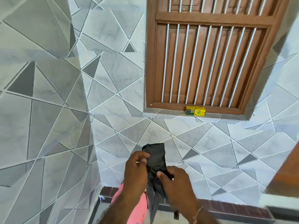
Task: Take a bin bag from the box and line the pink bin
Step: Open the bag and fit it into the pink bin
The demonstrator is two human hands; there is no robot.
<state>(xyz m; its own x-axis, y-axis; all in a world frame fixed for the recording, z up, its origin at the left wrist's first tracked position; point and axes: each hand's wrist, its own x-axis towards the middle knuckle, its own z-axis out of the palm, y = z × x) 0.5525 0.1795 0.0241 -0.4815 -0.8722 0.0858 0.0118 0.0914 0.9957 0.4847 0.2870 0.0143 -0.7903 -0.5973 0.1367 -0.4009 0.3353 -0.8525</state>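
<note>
Black, thin plastic bin bag, still folded, is pinched by the left hand near its top and gripped lower down by the right hand. Pink plastic bin is seen below the 2 hands, while the yellow cardboard box is left on the grey window ledge.

The bin bag, pinched between the left hand and right hand, is thin black plastic, matt and creased. Below the left hand, the pink bin looks smooth plastic. Above the hands, the box is printed yellow card; the window frame is brown painted wood with pale bars. The wall tiles are smooth, faintly glossy.
</note>
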